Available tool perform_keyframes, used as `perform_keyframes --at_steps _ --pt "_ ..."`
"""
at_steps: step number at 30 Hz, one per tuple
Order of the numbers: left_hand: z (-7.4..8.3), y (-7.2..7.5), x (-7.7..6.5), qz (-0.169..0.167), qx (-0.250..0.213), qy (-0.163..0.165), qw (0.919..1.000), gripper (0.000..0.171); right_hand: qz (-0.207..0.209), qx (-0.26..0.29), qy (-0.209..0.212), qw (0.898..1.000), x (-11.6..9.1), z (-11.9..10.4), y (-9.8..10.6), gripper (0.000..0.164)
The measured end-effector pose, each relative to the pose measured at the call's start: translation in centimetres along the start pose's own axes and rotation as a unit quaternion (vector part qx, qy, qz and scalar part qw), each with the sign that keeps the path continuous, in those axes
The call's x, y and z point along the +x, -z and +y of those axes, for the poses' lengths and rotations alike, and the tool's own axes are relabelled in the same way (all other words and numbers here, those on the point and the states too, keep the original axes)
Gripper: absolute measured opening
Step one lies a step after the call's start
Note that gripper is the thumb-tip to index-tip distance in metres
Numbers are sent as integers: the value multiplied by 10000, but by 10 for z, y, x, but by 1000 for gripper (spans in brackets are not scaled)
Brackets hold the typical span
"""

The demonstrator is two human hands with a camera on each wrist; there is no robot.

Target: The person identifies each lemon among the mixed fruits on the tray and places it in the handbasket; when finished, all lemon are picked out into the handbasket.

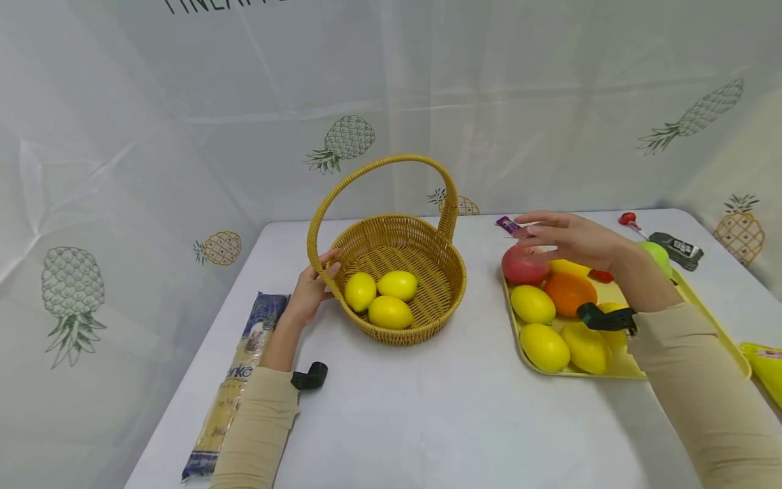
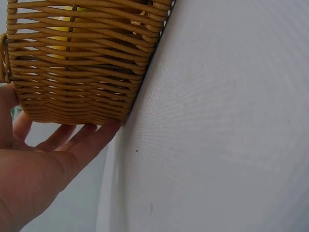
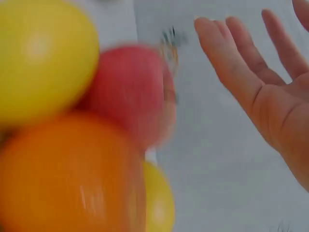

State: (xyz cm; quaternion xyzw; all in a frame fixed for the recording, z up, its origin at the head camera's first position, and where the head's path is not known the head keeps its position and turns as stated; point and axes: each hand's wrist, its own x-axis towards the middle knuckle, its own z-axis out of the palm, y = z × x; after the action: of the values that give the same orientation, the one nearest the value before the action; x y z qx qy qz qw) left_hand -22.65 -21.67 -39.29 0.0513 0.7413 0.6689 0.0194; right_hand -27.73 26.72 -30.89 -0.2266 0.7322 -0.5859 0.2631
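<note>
A white surface (image 1: 415,414) carries everything. The woven basket (image 1: 427,272) stands upright on its far half, left of the yellow tray (image 1: 623,365). A long blue-ended packet (image 1: 229,390) lies beside the left arm. The left hand (image 1: 310,291) rests its extended fingers against the basket's left side. The right hand (image 1: 571,239) is spread wide, holding nothing, above the tray's far left corner. Beneath it sit a pinkish-red fruit (image 1: 525,266) and an orange fruit (image 1: 570,295); three lemons (image 1: 391,312) lie inside the basket. A small purple sweet (image 1: 507,225) lies beyond the tray.
</note>
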Motion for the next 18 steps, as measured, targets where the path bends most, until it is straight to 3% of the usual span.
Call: perform_keyframes --at_steps 4,7,10,13,16,18 --pt "0 0 0 13 43 -15 10000 50 196 52 353 9992 -24 23 35 40" --pt "-1 0 0 11 37 15 10000 49 653 -38 128 9978 -35 38 50 38" --pt "-3 1 1 12 9 46 10000 48 1065 -520 -283 9925 -42 46 56 38" --pt "-4 2 2 -13 -18 24 10000 49 1287 -1468 -590 9790 -45 47 58 45" --pt "-5 1 3 -37 -43 -6 10000 50 1229 -2220 -727 9645 -46 45 59 52" --pt "-5 0 3 -25 -63 1 10000 50 1096 -2443 -792 9602 -45 44 59 54"
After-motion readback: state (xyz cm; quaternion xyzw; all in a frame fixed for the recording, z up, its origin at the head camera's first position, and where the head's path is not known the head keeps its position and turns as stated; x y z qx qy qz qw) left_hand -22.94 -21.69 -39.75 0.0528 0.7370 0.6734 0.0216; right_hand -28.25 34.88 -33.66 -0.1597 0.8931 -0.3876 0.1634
